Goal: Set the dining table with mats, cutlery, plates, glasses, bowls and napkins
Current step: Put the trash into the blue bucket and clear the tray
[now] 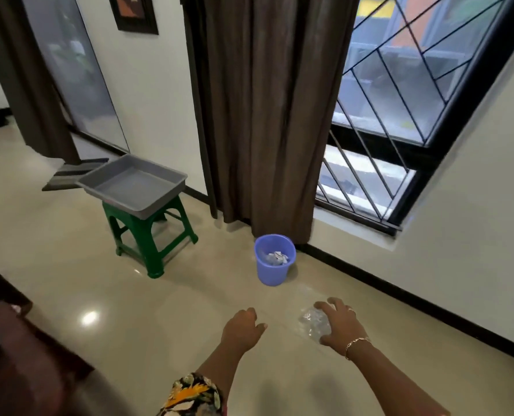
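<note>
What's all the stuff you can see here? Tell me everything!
tray: one, grey, on the stool
stool: one, green, on the floor, left of the bin
bin: one, blue, on the floor by the curtain, crumpled paper inside
curtain: one, brown, beside the window
window: one, black frame and bars, on the right
picture: one, dark frame, on the wall at the top
plastic: one crumpled piece, clear, in the right hand
bracelet: one, gold, on the right wrist
left hand: holds nothing, fingers loosely curled
right hand: grips the plastic
</note>
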{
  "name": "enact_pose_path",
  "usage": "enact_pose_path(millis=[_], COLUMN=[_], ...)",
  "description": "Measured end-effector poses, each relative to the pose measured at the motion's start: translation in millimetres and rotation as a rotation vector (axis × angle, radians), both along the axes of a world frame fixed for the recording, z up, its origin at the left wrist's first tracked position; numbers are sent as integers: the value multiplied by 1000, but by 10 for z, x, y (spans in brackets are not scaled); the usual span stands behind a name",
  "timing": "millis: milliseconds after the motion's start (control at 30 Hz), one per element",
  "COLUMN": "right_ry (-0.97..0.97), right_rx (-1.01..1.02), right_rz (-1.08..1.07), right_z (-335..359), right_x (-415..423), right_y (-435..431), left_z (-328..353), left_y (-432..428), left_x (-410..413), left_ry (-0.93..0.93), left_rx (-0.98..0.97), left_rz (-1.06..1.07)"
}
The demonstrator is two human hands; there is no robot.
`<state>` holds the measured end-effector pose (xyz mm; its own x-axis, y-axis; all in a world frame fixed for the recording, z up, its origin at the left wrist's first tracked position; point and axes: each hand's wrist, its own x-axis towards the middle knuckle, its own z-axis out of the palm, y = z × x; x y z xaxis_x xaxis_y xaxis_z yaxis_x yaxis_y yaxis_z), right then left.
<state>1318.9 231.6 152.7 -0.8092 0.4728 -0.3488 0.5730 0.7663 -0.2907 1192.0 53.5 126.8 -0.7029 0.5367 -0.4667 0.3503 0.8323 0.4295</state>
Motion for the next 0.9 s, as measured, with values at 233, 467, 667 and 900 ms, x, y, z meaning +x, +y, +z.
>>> enact_pose_path(millis=[233,467,667,900], right_ry=[-58,-148,-236,-306], right_rx=[-43,-1,-25,-91], right_rz=[47,197,295,323], right_z=[-197,-463,-653,-1416], right_x=[-1214,-2524,-3506,-4468], right_y=[826,1731,2472,2882], left_z=[-41,-291,-449,-1067], left_y=[842,1695,2323,2804], left_x=[-1129,-2215,-3072,-3937], left_ry=[-4,-47,-90,-177], left_rx=[18,-6,-83,-130], left_rz=[61,150,195,188])
